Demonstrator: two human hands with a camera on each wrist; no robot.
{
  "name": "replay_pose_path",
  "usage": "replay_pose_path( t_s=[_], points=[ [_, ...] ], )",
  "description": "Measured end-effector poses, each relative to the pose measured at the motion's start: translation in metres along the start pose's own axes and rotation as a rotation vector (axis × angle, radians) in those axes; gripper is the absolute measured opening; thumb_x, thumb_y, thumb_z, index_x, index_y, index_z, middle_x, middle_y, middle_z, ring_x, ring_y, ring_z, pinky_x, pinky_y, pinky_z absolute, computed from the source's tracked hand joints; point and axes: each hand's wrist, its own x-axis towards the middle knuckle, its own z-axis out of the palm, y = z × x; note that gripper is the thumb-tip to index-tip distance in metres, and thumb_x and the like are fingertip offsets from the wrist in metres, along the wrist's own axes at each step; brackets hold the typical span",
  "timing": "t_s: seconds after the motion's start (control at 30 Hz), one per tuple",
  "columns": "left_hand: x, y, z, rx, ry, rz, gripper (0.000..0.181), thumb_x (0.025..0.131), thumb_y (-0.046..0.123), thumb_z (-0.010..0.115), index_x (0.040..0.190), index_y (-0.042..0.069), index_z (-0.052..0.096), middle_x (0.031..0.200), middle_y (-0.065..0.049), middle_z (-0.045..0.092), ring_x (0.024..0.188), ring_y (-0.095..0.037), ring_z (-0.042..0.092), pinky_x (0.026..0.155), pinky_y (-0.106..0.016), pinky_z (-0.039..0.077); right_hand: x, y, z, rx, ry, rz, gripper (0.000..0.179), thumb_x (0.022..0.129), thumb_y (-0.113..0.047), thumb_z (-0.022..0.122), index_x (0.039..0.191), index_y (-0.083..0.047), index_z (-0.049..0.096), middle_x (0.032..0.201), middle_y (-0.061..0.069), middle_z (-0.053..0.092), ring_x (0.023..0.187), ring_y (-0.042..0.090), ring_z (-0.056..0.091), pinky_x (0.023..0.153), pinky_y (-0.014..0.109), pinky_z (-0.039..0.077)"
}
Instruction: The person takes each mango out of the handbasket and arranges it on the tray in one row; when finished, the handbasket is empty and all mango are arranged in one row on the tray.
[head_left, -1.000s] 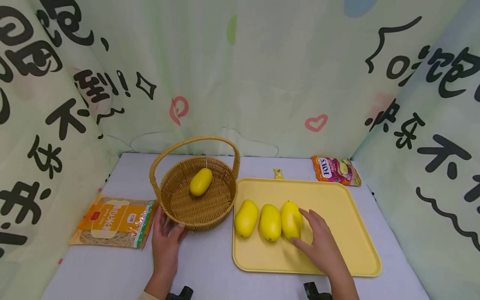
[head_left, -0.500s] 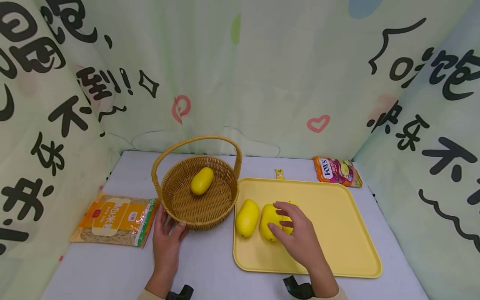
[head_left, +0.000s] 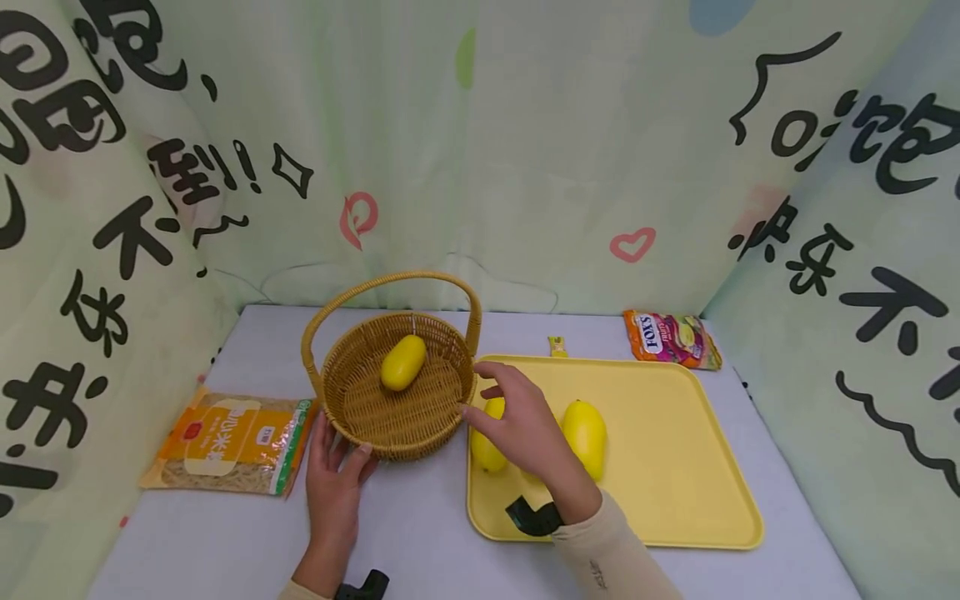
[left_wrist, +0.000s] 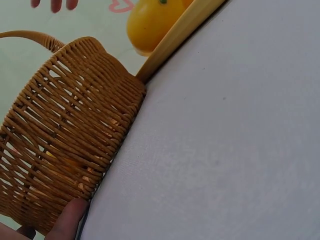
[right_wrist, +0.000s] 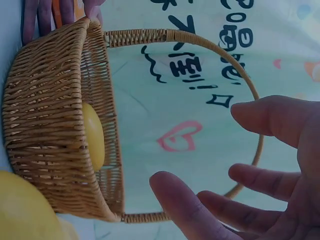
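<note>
Right fingers (head_left: 508,375) shifted left, spread, empty, part-hiding leftmost fruit (head_left: 487,454) on tray (head_left: 667,467); left fingers (head_left: 318,446) grip basket (head_left: 397,429).

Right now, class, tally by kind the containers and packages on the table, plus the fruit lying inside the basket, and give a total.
Basket: 1
Tray: 1
Bags: 2, the orange bag and the FOX'S bag
Small yellow packet, by its look: 1
Yellow fruit in the basket: 1
Total: 6
</note>
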Motion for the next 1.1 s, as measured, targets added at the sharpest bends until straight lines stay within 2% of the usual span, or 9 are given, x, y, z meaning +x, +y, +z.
replay_pose_path(
  t_s=[0.23, 0.4, 0.47, 0.67, 0.77, 0.9, 1.1],
  points=[
    [-0.001, -0.001, 0.0, 0.011, 0.001, -0.013, 0.09, 0.103, 0.004, 0.062, 0.163, 0.055, 0.018, 0.176, 0.008, 0.019, 0.154, -0.024, 0.037, 0.098, -0.025, 0.06, 0.028, -0.006, 0.011, -0.014, -0.075, 0.004, 0.056, 0.101, -0.031, 0.072, 0.15, -0.011, 0.055, 0.149, 0.014, 0.06, 0.121, 0.034, 0.067, 0.099, 0.052, 0.06],
    [-0.001, -0.002, -0.001, 0.003, -0.005, -0.001, 0.09, 0.103, 0.003, 0.062, 0.165, 0.052, 0.018, 0.177, 0.006, 0.019, 0.155, -0.026, 0.037, 0.097, -0.025, 0.061, 0.048, -0.01, 0.018, -0.097, -0.142, 0.03, 0.065, 0.101, -0.039, 0.07, 0.155, -0.008, 0.051, 0.155, 0.014, 0.057, 0.14, 0.035, 0.056, 0.117, 0.054, 0.049],
    [-0.001, -0.001, 0.0, -0.001, -0.01, 0.005, 0.09, 0.103, 0.003, 0.062, 0.165, 0.051, 0.018, 0.177, 0.005, 0.019, 0.155, -0.027, 0.037, 0.097, -0.024, 0.061, 0.056, -0.011, 0.021, -0.122, -0.171, 0.052, 0.068, 0.101, -0.041, 0.071, 0.156, -0.008, 0.05, 0.156, 0.014, 0.057, 0.144, 0.036, 0.054, 0.12, 0.054, 0.047],
    [-0.001, -0.001, 0.0, -0.008, -0.013, 0.016, 0.089, 0.103, 0.005, 0.063, 0.166, 0.05, 0.018, 0.177, 0.006, 0.02, 0.154, -0.026, 0.037, 0.096, -0.024, 0.061, 0.085, -0.022, 0.029, -0.203, -0.264, 0.061, 0.081, 0.097, -0.048, 0.074, 0.158, -0.004, 0.046, 0.152, 0.019, 0.06, 0.137, 0.037, 0.06, 0.115, 0.053, 0.052],
    [0.0, 0.0, 0.0, -0.008, -0.014, 0.019, 0.089, 0.103, 0.005, 0.062, 0.166, 0.05, 0.017, 0.177, 0.005, 0.019, 0.155, -0.026, 0.037, 0.096, -0.024, 0.061, 0.1, -0.027, 0.037, -0.243, -0.316, 0.06, 0.087, 0.094, -0.05, 0.076, 0.16, -0.004, 0.042, 0.152, 0.018, 0.06, 0.134, 0.033, 0.061, 0.114, 0.049, 0.053],
    [0.0, 0.0, 0.0, 0.001, -0.009, 0.011, 0.089, 0.103, 0.005, 0.062, 0.165, 0.051, 0.017, 0.177, 0.006, 0.019, 0.155, -0.027, 0.037, 0.096, -0.024, 0.061, 0.117, -0.031, 0.051, -0.313, -0.379, 0.093, 0.089, 0.094, -0.051, 0.077, 0.163, -0.01, 0.039, 0.153, 0.012, 0.06, 0.133, 0.027, 0.059, 0.114, 0.042, 0.052],
    [-0.001, 0.0, 0.001, 0.005, 0.008, -0.016, 0.089, 0.103, 0.005, 0.061, 0.164, 0.054, 0.018, 0.177, 0.008, 0.019, 0.155, -0.024, 0.037, 0.096, -0.024, 0.061, 0.138, -0.036, 0.069, -0.381, -0.471, 0.153, 0.087, 0.096, -0.049, 0.075, 0.166, -0.018, 0.035, 0.164, 0.009, 0.049, 0.154, 0.029, 0.041, 0.125, 0.046, 0.041]
  ],
)
